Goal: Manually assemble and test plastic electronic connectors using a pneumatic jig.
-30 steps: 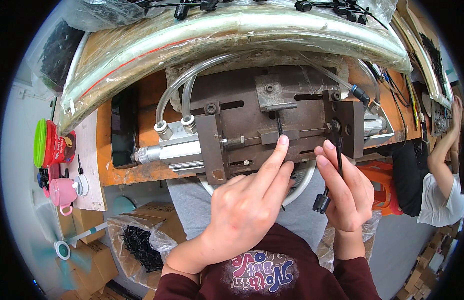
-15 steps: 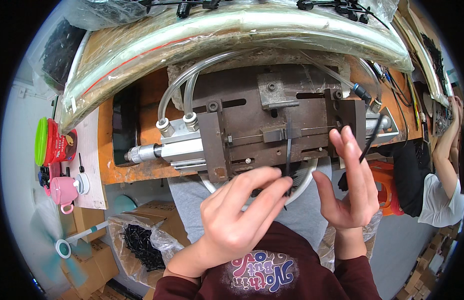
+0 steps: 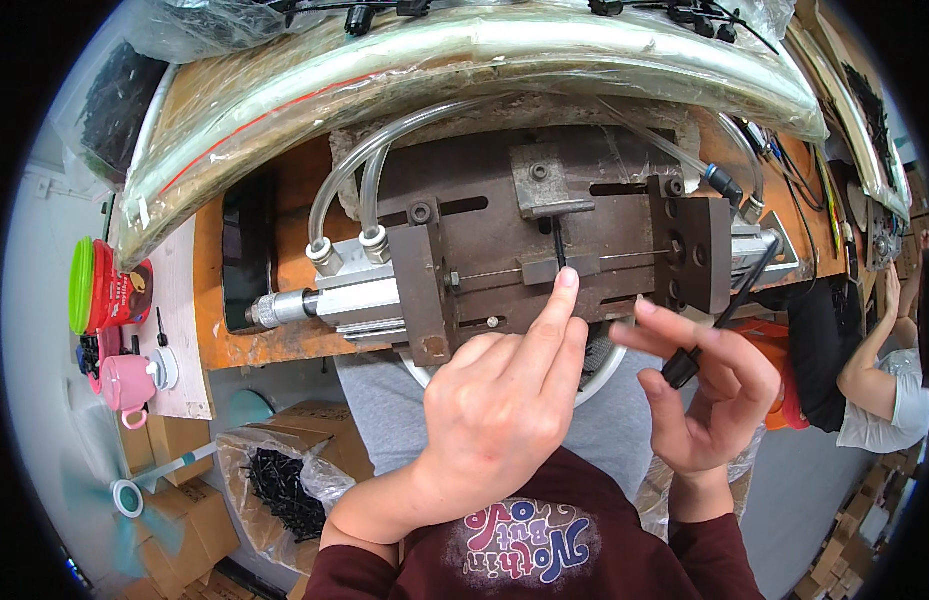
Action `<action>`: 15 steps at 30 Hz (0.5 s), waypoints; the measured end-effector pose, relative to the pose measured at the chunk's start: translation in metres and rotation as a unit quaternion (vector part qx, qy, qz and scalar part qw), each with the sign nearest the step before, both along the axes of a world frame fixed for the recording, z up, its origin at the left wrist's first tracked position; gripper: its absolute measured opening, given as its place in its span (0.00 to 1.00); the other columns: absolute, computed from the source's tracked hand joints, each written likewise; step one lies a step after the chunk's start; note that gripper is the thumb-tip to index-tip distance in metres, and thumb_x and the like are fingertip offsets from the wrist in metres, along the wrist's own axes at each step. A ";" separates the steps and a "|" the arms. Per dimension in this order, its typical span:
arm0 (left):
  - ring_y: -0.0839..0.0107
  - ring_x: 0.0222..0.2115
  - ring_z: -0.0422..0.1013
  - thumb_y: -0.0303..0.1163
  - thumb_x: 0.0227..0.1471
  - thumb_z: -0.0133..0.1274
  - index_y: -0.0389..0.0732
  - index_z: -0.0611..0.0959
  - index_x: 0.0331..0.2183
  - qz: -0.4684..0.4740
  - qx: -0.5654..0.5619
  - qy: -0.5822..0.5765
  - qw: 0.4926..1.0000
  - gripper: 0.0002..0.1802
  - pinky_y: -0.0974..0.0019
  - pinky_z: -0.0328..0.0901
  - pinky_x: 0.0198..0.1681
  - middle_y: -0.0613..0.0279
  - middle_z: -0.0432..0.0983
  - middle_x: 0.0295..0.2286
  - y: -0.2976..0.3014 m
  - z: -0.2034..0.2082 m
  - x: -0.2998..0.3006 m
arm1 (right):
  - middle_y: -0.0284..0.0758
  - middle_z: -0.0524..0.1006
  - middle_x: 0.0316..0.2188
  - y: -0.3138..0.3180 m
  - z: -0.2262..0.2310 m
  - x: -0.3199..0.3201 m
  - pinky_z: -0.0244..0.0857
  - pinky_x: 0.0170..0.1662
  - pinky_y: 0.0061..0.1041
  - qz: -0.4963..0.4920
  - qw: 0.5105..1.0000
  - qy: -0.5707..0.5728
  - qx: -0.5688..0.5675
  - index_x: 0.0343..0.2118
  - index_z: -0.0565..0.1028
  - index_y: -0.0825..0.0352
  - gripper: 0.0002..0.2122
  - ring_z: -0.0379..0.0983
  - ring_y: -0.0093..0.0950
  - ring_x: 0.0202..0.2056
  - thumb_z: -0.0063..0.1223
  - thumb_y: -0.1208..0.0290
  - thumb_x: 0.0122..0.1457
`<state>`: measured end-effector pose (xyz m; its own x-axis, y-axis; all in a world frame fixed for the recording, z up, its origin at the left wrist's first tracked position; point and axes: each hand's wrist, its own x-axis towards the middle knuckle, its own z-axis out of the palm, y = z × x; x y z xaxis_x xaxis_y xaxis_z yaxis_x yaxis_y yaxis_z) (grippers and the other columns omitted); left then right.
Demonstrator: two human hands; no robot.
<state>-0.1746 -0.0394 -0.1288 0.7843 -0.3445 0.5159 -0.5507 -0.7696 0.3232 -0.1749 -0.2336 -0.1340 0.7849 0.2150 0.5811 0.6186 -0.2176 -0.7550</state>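
A brown metal fixture lies before me, with a small grey block at its centre. A thin black rod lies across the block below the metal stop. My left hand has its index finger stretched out, the tip touching the rod's near end; the other fingers are partly bent, their undersides hidden. My right hand, at the fixture's near right, holds a black stem with a knob among its bent fingers. The stem's thin end points up and right; some fingertips are blurred.
Air cylinders with clear hoses flank the fixture. A long plastic-wrapped bundle spans the back. A pink cup and red tub stand left. Below is a box of black parts. Another person's arm shows far right.
My left hand moved up and forward, its index finger now extended onto the rod, which has gone from upright near the fingers to lying in the fixture. My right fingers have bent, bringing the knob into sight.
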 end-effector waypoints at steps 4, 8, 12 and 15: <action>0.76 0.21 0.72 0.25 0.40 0.60 0.33 0.86 0.33 -0.008 0.004 0.014 1.000 0.13 0.71 0.69 0.28 0.50 0.82 0.47 0.001 0.009 0.003 | 0.50 0.83 0.41 -0.004 0.007 -0.003 0.78 0.38 0.31 -0.031 0.998 -0.006 -0.049 0.49 0.73 0.71 0.26 0.84 0.36 0.35 0.73 0.82 0.46; 0.67 0.27 0.78 0.35 0.44 0.70 0.38 0.86 0.38 -0.046 0.060 0.059 0.995 0.18 0.67 0.71 0.31 0.56 0.83 0.45 0.012 0.040 0.010 | 0.42 0.81 0.41 -0.008 0.021 -0.008 0.76 0.36 0.28 -0.095 0.978 -0.023 -0.185 0.37 0.82 0.68 0.18 0.80 0.34 0.34 0.77 0.78 0.40; 0.65 0.32 0.81 0.36 0.45 0.70 0.42 0.88 0.34 0.011 0.016 -0.033 0.999 0.13 0.65 0.73 0.36 0.59 0.85 0.35 0.033 0.081 0.040 | 0.48 0.77 0.52 0.000 0.017 -0.007 0.77 0.43 0.34 -0.067 0.972 -0.052 -0.220 0.37 0.82 0.71 0.15 0.78 0.42 0.47 0.72 0.82 0.43; 0.64 0.32 0.81 0.27 0.45 0.69 0.37 0.87 0.32 0.033 0.024 -0.197 0.979 0.09 0.66 0.74 0.40 0.59 0.85 0.32 0.049 0.098 0.092 | 0.51 0.77 0.53 0.011 0.010 0.000 0.77 0.44 0.34 -0.040 0.965 -0.053 -0.253 0.35 0.78 0.74 0.14 0.81 0.43 0.43 0.69 0.84 0.45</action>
<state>-0.0826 0.0093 -0.0308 0.5489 -0.3310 0.7676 -0.5733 -0.8173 0.0575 -0.1747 -0.2226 -0.1243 0.7528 0.4336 0.4953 0.6524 -0.5917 -0.4735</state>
